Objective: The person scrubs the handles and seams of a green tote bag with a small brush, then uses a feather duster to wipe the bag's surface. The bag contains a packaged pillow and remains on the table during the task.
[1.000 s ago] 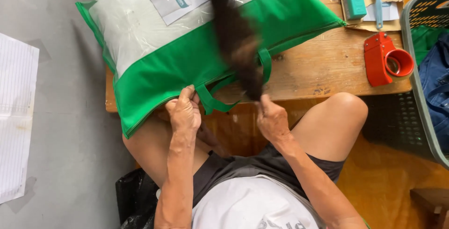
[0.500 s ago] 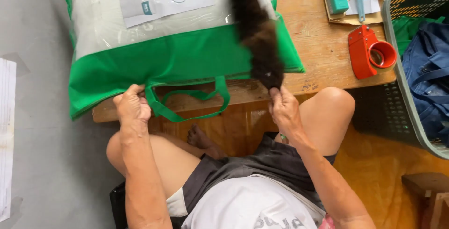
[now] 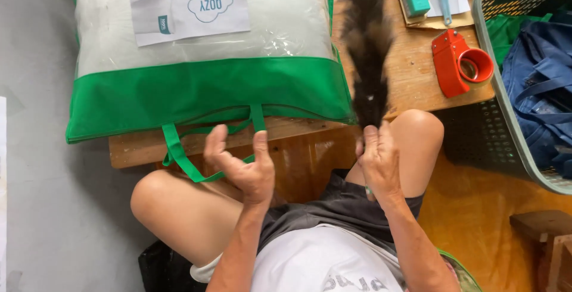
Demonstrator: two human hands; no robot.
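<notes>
Feather duster (image 3: 367, 42) lies over the bench (image 3: 411, 77) beside our green bag (image 3: 202, 89), its handle gripped in our right hand (image 3: 378, 161) mid-dusting, we judge, while our open left hand (image 3: 244, 167) must catch the bag's strap (image 3: 179, 155).

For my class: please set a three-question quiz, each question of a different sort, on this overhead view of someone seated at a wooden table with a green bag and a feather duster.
1. True or false: the right hand grips the feather duster.
2. Multiple choice: the left hand is A) inside the grey basket, B) open, by the bag's green strap handle, C) on the red tape dispenser.
3. Fill in: the red tape dispenser lies on the wooden ____.

Key: 1 true; 2 B; 3 table.
</notes>
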